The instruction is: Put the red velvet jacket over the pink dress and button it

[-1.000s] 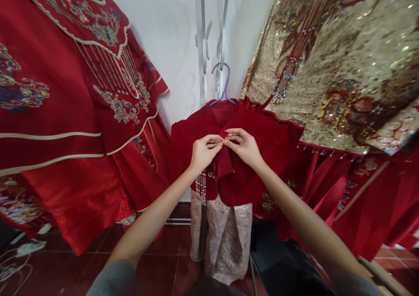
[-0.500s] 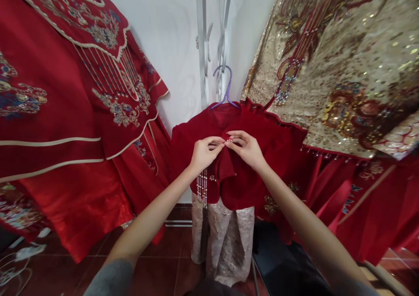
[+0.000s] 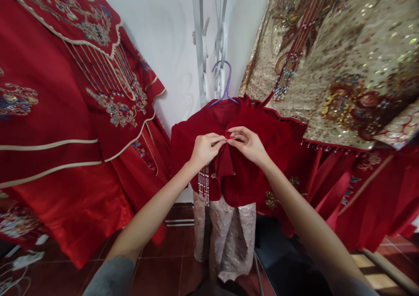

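A short dark red velvet jacket (image 3: 190, 134) hangs in front of me on a purple hanger (image 3: 227, 84). Both hands meet at the upper middle of its front edges. My left hand (image 3: 206, 149) pinches the edge, thumb and fingers pressed together. With my right hand (image 3: 248, 146) I pinch the other edge beside a small beaded button (image 3: 232, 135); the fingertips of both hands touch. A folded flap of velvet (image 3: 224, 163) hangs below them. Beaded tassels (image 3: 203, 184) dangle from the jacket under my left hand. What exactly lies between the fingertips is too small to see.
An embroidered red outfit (image 3: 65, 104) hangs at left, and a gold sequinned garment (image 3: 327, 69) at right. Patterned pale trousers (image 3: 225, 235) hang below the jacket. A white metal stand (image 3: 199, 38) rises behind. White cables (image 3: 19, 265) lie on the tiled floor (image 3: 160, 261).
Both hands stay at the jacket front with slight finger shifts; the right fingers have curled a little closer around the button. The view has moved slightly.
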A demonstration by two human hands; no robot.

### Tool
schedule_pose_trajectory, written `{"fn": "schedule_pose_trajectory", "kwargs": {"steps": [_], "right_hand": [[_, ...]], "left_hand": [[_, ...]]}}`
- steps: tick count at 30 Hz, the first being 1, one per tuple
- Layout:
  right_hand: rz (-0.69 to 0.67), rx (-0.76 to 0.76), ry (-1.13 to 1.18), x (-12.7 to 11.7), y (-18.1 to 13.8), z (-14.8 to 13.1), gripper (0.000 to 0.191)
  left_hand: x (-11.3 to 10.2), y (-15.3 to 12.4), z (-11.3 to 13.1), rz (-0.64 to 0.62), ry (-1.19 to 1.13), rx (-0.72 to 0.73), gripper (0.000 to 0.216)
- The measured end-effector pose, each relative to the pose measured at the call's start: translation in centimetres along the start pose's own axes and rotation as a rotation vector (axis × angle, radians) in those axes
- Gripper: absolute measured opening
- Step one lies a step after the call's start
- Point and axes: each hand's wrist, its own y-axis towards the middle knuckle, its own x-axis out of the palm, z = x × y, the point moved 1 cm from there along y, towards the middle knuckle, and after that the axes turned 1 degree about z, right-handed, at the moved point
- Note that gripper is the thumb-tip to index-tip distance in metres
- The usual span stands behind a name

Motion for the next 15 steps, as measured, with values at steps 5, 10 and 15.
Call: {"fn": "schedule_pose_trajectory", "kwargs": {"steps": [5,10,15], "right_hand": [[0.024,-0.022,-0.009,0.5,-0.1,0.0,0.039],[0.122,-0.109,-0.056,2.3,-3.1,0.5,0.066],[0.089,0.013,-0.281,2.1,-8.0,2.4,0.054]], "left_hand": [[0.3,0.0,0.7,-0.044,-0.101,-0.087,0.012],[1.7,-0.8,-0.2,0.088,-0.413,-0.306,0.014],[2.1,-2.2,-0.9,0.158,-0.701,-0.504,0.006]]}}
